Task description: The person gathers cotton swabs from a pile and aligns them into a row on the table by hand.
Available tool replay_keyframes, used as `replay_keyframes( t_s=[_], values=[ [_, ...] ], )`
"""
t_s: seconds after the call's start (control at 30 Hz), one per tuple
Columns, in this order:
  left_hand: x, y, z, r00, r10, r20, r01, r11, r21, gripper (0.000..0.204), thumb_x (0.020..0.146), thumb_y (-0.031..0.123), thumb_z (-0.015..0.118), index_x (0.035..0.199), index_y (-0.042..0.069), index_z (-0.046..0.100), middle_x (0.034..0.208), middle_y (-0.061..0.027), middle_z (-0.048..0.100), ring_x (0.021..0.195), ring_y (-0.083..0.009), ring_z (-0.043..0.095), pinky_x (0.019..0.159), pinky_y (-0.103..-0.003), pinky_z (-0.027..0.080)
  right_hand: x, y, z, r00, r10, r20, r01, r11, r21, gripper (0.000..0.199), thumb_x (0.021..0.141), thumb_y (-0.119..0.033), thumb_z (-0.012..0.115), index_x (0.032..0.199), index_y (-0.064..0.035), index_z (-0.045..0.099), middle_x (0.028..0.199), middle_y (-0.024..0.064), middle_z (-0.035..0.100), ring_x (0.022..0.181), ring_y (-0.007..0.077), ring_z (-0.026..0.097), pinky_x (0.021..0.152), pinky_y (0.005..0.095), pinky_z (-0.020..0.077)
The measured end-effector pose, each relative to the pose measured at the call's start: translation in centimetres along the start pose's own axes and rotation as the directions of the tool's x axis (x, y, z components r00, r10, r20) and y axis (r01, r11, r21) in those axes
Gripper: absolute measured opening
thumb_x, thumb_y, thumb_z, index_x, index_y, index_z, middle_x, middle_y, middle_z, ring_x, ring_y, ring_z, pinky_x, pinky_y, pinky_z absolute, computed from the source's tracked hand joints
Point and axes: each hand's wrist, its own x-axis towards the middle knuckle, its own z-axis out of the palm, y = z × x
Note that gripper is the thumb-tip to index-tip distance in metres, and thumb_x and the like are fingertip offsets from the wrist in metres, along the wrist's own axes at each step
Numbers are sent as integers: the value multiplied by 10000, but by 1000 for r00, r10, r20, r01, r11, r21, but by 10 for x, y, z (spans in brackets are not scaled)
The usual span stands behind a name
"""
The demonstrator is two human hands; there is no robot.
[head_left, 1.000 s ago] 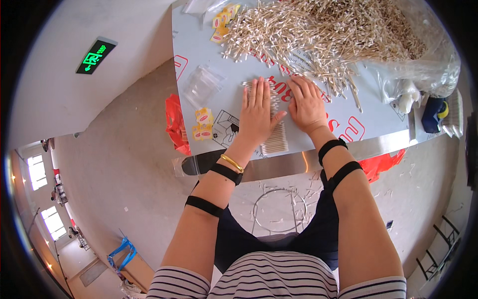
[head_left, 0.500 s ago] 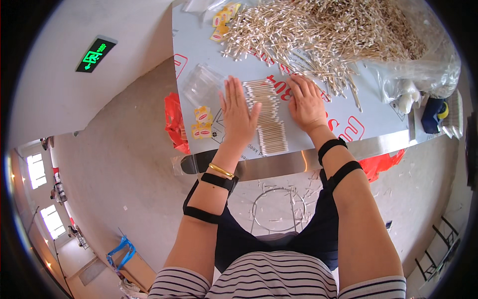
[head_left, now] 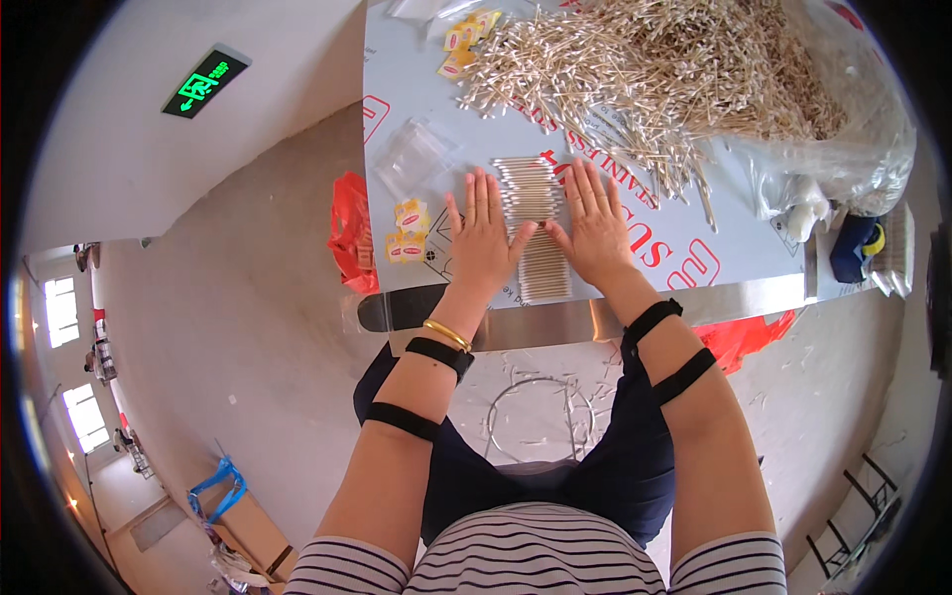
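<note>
A column of cotton swabs (head_left: 541, 260) lies side by side on the table's printed film, their sticks running left to right. Flat along its left edge rests my left hand (head_left: 483, 235), fingers extended upward and thumb reaching over the swabs. My right hand (head_left: 596, 230) mirrors it on the right edge, fingers stretched out. Both thumbs nearly meet above the middle of the column. Neither hand grips anything. Beyond them spreads a large heap of loose cotton swabs (head_left: 684, 74), with a few stray ones at its near edge.
Clear plastic bags (head_left: 416, 157) and small yellow-white cards (head_left: 408, 238) lie left of my left hand. More yellow cards (head_left: 466, 45) sit by the heap. At the right are a big clear bag (head_left: 873, 139) and a dark blue tape dispenser (head_left: 855, 248). A red bag (head_left: 349, 233) hangs at the table's left edge.
My right hand has come down and left against the swab column, its fingers straightening. The column's edges look more even. My left hand has shifted slightly toward me.
</note>
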Motion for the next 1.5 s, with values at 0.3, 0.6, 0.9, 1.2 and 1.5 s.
replay_keyframes(
  t_s=[0.3, 0.6, 0.9, 1.2, 1.5],
  values=[
    [1, 5, 1, 1000, 18, -16, -18, 1000, -2, 1013, 1035, 709, 300, 1609, -120, 212, 1707, -277, 203, 1615, -374, 142, 1278, -612, 29, 2, -21, 4, 997, 54, 49, -52, 998, -45, 948, 1022, -613, 480, 1647, 40, 193, 1747, 190, 132, 1629, 312, 97, 1309, 535, 77],
    [0, 7, 1, 997, -10, -81, 3, 996, -84, 909, 1067, 609, 356, 1618, -100, 210, 1713, -269, 187, 1608, -386, 161, 1277, -617, 54, 3, -16, 5, 1000, 18, 3, -18, 999, 41, 911, 1033, -571, 491, 1631, 61, 220, 1726, 224, 181, 1617, 341, 145, 1303, 541, 110],
    [24, 1, -5, 994, 77, -71, -82, 994, -66, 604, 1095, 384, 432, 1662, 217, 310, 1734, -101, 239, 1585, -352, 253, 1269, -626, 131, -19, 2, -3, 997, 38, -68, -14, 944, 330, 691, 1065, -332, 526, 1618, 13, 299, 1701, 173, 290, 1593, 324, 239, 1298, 506, 169],
    [26, 6, 2, 993, 90, -78, -92, 996, -19, 620, 1066, 384, 490, 1637, 179, 362, 1715, -81, 300, 1566, -318, 310, 1262, -641, 125, -14, -21, 10, 982, 154, -105, -137, 978, 156, 646, 1071, -336, 500, 1619, -34, 336, 1707, 110, 302, 1596, 284, 236, 1289, 568, 154],
    [25, 0, 3, 991, 96, -89, -98, 995, -22, 619, 1061, 369, 496, 1633, 171, 369, 1708, -75, 317, 1563, -308, 318, 1257, -644, 126, -14, -22, 6, 986, 128, -102, -105, 973, 207, 660, 1052, -298, 521, 1625, -39, 322, 1708, 113, 293, 1599, 289, 224, 1290, 571, 139]
  ],
)
